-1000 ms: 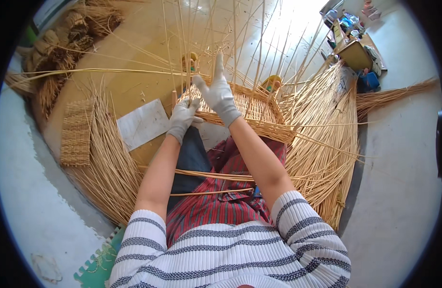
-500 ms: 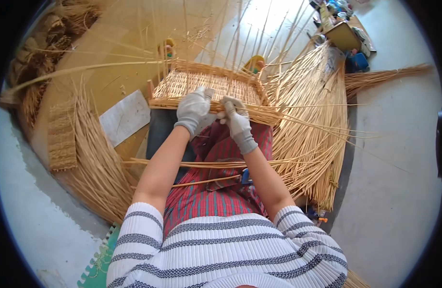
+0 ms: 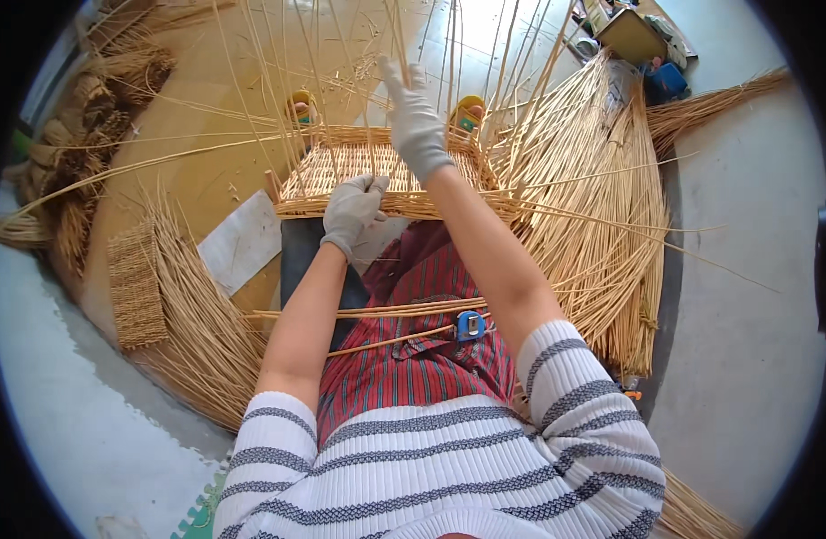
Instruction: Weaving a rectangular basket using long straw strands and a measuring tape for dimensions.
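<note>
A shallow rectangular wicker basket [image 3: 341, 166] rests in front of my lap, with tall upright canes [image 3: 453, 54] rising from its edges. My gloved left hand [image 3: 353, 214] is closed around the near rim, left of the middle, its thumb on top. Over the basket my gloved right hand [image 3: 417, 121] is raised, fingers stretched upward and thumb apart. Thin canes pass right by its fingertips; whether they touch is unclear. Loose cane ends trail off to the right from the near rim.
A big bundle of canes [image 3: 601, 216] spreads at the right. At the left lie more canes [image 3: 211, 323], a woven panel [image 3: 136, 287] and a white sheet [image 3: 242, 241]. On my lap are a blue tape measure [image 3: 470, 325] and some long canes. Yellow slippers [image 3: 468, 112] show beyond the basket.
My right hand has left the near rim and risen up and away over the basket, its fingers opening out. My left hand stays at the rim, slightly lower.
</note>
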Motion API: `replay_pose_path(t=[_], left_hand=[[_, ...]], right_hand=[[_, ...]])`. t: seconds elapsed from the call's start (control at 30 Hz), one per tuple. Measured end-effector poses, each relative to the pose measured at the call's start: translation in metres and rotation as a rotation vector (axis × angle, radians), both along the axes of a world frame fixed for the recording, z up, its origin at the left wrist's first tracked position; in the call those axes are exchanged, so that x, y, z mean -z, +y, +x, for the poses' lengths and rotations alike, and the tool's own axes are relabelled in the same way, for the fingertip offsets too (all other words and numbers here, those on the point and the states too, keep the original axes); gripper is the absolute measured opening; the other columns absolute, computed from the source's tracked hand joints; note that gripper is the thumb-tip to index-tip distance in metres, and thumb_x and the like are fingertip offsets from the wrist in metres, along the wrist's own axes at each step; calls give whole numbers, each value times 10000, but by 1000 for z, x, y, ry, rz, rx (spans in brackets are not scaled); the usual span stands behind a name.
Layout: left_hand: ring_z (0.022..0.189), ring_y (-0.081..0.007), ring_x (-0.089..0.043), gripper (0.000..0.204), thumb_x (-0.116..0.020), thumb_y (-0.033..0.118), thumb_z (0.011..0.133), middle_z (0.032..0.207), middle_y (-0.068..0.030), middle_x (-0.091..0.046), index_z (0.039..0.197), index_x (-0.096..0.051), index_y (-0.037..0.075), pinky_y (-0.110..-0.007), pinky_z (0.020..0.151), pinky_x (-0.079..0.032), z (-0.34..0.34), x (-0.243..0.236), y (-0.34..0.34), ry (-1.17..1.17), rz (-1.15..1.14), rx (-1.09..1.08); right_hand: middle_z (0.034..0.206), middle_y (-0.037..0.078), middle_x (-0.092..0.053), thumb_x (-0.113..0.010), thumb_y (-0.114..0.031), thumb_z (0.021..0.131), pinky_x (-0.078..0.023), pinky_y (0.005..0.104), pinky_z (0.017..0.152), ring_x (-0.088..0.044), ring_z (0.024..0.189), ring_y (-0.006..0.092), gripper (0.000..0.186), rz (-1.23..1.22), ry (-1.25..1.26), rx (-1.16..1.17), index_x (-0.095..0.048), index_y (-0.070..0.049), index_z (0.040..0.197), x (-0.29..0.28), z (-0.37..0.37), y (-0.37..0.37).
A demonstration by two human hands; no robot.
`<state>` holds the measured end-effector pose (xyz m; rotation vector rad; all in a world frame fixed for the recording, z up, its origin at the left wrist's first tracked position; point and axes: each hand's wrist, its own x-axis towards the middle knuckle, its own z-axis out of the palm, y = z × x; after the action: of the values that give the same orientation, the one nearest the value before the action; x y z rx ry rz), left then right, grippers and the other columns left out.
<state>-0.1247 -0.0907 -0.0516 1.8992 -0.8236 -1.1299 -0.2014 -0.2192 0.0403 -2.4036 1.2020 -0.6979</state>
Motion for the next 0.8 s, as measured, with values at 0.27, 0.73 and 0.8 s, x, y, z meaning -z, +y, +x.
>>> replay_pose_path(t=[0.27,0.73,0.8], left_hand=[[782,-200,-803,634,-827,443,952,1010,-111,-782,1387,-613,35,-330,576,-577,12,-4,-12,-199,-113,100],[749,-168,-723,415,-601,338,1114,845,-74,-708,1464,-570,117,-310,654,-560,-55,-29,-21,-440,-644,-210],[636,-181,-693,424,-587,363,1118,807,-82,-700,1464,-572,119,-348,574,-551,-81,-27,-33,-164,-333,115]], right_hand=[[1211,182,-714,-549,-9,1078,-630,310,733,-730,938,163,420,346,-982,128,-417,-107,1465,96,-146,42],[1056,82,-784,-718,-117,1045,-592,274,723,-741,942,133,255,628,-1072,518,-648,-26,1272,73,-236,44],[1193,130,-755,-658,-104,1072,-591,358,930,-723,1094,202,338,416,-986,258,-588,-58,1400,69,-229,29]])
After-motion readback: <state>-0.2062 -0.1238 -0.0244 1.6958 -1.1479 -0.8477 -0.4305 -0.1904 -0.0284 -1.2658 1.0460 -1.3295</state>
